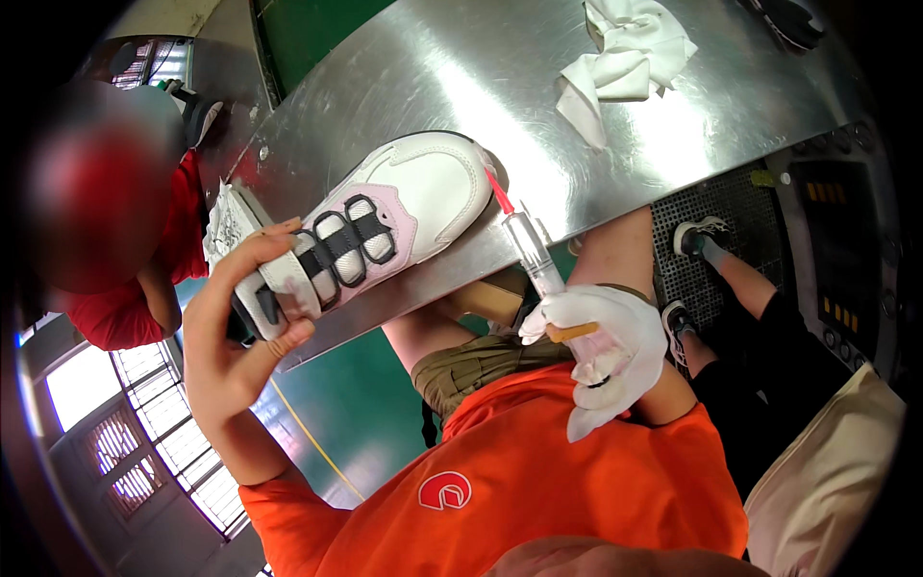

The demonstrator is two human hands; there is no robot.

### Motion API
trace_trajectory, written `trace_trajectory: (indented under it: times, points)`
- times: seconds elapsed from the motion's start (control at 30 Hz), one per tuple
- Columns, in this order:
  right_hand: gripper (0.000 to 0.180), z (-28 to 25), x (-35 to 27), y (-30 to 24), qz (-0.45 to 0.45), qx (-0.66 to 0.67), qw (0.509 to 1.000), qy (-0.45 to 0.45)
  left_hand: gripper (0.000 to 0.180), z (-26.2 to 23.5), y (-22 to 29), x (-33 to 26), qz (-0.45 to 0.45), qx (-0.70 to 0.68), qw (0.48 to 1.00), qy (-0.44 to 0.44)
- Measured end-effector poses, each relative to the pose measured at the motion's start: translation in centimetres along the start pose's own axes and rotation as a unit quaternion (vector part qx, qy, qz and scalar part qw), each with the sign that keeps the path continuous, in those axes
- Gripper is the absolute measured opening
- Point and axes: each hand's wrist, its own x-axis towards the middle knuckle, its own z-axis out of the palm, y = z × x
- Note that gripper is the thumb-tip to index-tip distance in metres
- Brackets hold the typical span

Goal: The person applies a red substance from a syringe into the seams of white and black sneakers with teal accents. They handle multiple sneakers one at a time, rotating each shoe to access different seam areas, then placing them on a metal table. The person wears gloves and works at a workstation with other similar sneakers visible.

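Our left hand (216,334) grips one shoe (437,188) above the metal table's (370,82) near edge; our gloved right hand (623,346) holds one syringe (531,248), tip at toe; portion finished, we cannot tell.

The shoe (363,234) is left of the syringe (531,252), the cloth (627,65) beyond both on the table (385,87)
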Motion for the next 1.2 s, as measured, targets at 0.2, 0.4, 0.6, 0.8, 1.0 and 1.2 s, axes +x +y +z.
trace_trajectory:
  times: [0.2,0.4,0.6,0.8,1.0,1.2]
  points:
    - [0.058,0.2,-1.6,1.1,0.036,-0.052,0.998,0.005,0.063,-0.7,-0.4,1.0,-0.022,-0.03,0.999,-0.022]
    - [0.08,-0.5,-1.4,1.6,-0.005,-0.066,0.997,-0.03,0.068,-1.1,0.1,1.6,-0.056,-0.039,0.996,-0.061]
    - [0.081,0.4,-2.1,1.3,0.075,-0.046,0.996,0.023,0.087,-4.7,-1.7,9.3,0.001,-0.092,0.957,-0.275]
    - [0.088,0.0,-1.4,-0.6,0.209,0.056,0.976,-0.003,0.061,3.8,0.4,17.1,0.027,0.083,0.903,-0.421]
    - [0.088,-1.0,4.4,-4.1,0.243,0.297,0.923,-0.019,0.054,-0.4,1.5,12.4,0.02,-0.012,0.967,-0.254]
    - [0.083,0.4,15.1,-5.4,0.32,0.117,0.939,-0.057,0.066,-3.0,-1.5,4.5,0.185,-0.292,0.934,0.093]
